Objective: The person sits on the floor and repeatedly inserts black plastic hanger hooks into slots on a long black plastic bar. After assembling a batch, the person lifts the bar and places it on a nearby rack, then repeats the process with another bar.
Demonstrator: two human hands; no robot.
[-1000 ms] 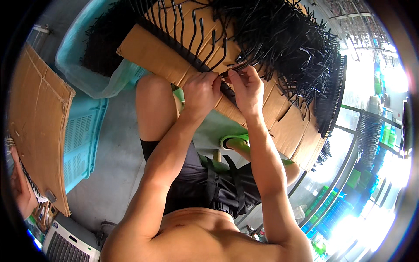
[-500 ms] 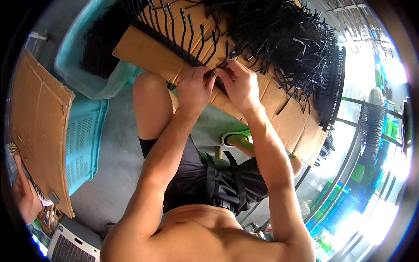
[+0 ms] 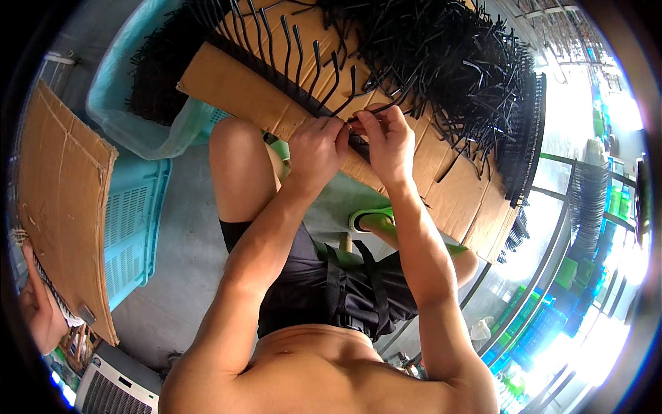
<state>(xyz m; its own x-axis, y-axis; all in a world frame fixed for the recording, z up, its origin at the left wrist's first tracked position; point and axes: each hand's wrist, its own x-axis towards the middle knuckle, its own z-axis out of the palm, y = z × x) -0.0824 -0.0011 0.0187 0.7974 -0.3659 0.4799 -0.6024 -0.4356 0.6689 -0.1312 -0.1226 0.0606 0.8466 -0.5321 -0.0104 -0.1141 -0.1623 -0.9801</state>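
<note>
Cardboard (image 3: 241, 79) | slim black curved rods (image 3: 301, 58) | right hand (image 3: 390, 141) pinches one | left hand (image 3: 316, 148): can't tell grip

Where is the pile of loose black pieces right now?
In the head view, the black pile lies right of centre at the top, on the cardboard, beyond the right hand.

No readable lettering, numbers or signs.

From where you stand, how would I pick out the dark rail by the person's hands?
Find the big brown cardboard surface. Across it, the dark rail slants from the upper left down to the left hand and right hand. Unlike the tangled black heap beside it, it holds curved black rods in one spaced row.
</note>
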